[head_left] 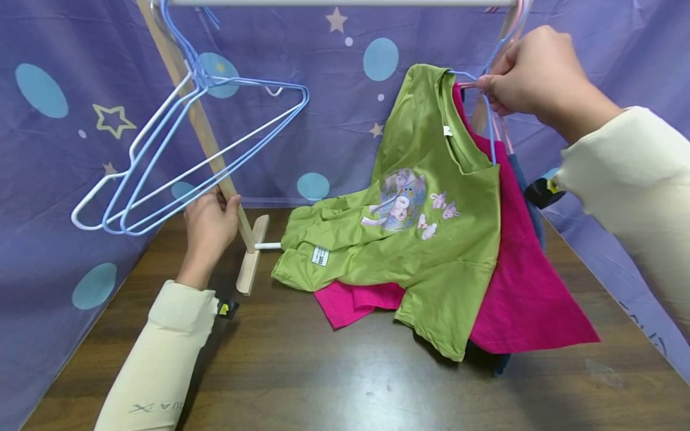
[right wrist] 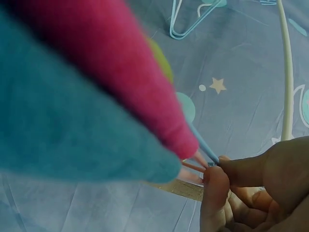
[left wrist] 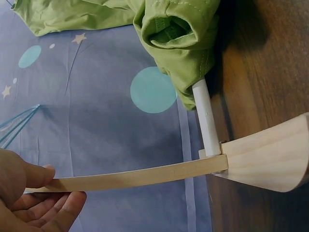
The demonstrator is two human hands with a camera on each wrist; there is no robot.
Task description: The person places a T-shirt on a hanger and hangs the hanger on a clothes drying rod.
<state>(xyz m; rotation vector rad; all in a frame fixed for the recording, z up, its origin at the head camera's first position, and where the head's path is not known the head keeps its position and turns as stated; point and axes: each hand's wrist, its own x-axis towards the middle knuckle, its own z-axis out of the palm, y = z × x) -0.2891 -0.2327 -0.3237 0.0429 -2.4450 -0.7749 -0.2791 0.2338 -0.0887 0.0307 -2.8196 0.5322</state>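
Purple star-printed cloth backs a dark wooden worktop carrying a small clothes rack. The left hand curls round the rack's slanted wooden leg, steadying it. The right hand pinches the wire hangers bearing the green T-shirt, pink shirt and a blue garment, whose hems drape on the worktop. Judging by this, hanging is under way; next, the hooks need seating squarely on the white top rail. Empty hangers dangle left.
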